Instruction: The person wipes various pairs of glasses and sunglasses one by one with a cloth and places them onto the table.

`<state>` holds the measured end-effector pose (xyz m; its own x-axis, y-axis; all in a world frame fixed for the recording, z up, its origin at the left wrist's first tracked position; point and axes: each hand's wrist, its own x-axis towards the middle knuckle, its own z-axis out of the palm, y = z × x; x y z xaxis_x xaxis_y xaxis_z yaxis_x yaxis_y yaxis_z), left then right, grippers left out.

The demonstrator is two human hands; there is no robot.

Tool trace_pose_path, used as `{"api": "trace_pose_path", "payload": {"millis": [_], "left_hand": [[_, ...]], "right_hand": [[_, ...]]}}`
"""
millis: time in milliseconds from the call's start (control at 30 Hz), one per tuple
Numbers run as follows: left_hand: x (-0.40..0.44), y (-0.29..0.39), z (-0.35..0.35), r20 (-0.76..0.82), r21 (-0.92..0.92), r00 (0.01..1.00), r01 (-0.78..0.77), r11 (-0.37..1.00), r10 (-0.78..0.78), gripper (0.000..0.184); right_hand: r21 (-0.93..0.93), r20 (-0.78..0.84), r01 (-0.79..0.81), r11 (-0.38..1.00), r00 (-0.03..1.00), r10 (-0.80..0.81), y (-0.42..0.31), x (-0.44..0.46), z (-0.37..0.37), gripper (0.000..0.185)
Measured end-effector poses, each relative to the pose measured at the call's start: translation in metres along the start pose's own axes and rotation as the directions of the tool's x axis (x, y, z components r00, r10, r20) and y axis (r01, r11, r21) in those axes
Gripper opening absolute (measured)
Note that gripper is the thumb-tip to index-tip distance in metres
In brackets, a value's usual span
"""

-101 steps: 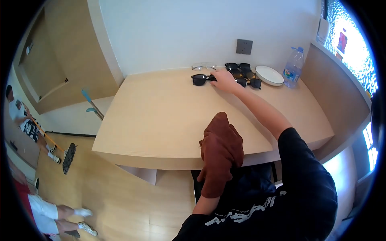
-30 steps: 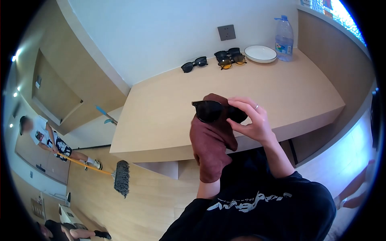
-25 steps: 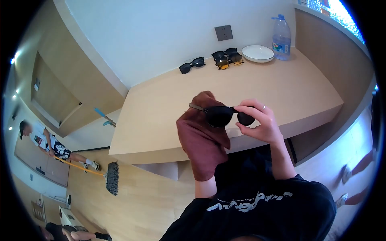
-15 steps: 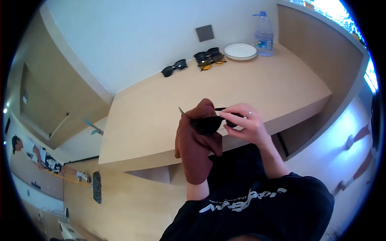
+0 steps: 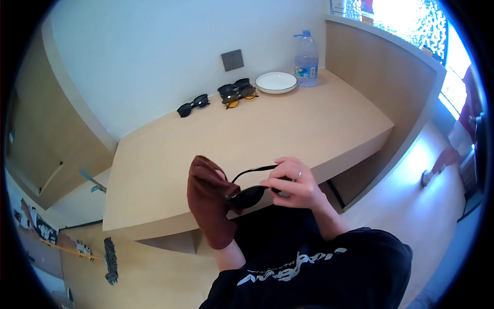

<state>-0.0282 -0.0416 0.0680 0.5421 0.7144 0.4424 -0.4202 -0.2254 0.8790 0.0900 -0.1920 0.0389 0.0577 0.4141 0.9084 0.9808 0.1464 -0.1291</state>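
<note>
Sunglasses (image 5: 249, 197) span the space between cloth-covered left hand (image 5: 221, 175) and bare right hand (image 5: 296, 185)

The sunglasses are above the near edge of the tabletop (image 5: 288, 123), their long axis running from the left hand across to the right hand and rising slightly toward the right. Neither hand is nearer: one end of the frame meets the cloth (image 5: 206, 211) over the left hand, and the other lies within the right hand's fingers. One temple arches out beyond the lenses, on the side away from the person's body.

The right hand is closed narrowly around its end, thumb and fingers pinching the frame and partly hiding the lens. The brown cloth wraps the left hand down to the wrist, with a little skin showing at a fold; how tightly those fingers close underneath, I cannot tell.

Beyond the left hand, by the wall, lies a dark pair (image 5: 193, 106). To the right of that, an amber pair (image 5: 250, 93) sits just in front of a black pair (image 5: 242, 84). Beyond the right hand are a white plate (image 5: 276, 82) and, just beside it, a bottle (image 5: 307, 64), upright.
</note>
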Motion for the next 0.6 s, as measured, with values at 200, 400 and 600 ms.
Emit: {"api": "trace_pose_path", "payload": {"millis": [200,400,600], "left_hand": [[0.001,-0.011,-0.002,0.176,0.135,0.945,-0.299,0.944,0.275,0.036],[-0.003,-0.012,0.016,-0.051,-0.192,0.997,-0.058,0.980,0.049,0.043],[0.001,-0.020,0.002,0.119,-0.242,0.992,-0.017,0.970,0.047,0.025]], "right_hand": [[-0.019,-0.018,0.010,1.000,1.000,-0.011,0.005,-0.005,-0.009,0.040],[-0.042,-0.033,0.060,0.997,0.998,-0.061,0.003,-0.005,-0.012,0.039],[-0.039,-0.090,-0.033,0.999,0.995,0.029,0.016,-0.012,-0.001,0.039]]}}
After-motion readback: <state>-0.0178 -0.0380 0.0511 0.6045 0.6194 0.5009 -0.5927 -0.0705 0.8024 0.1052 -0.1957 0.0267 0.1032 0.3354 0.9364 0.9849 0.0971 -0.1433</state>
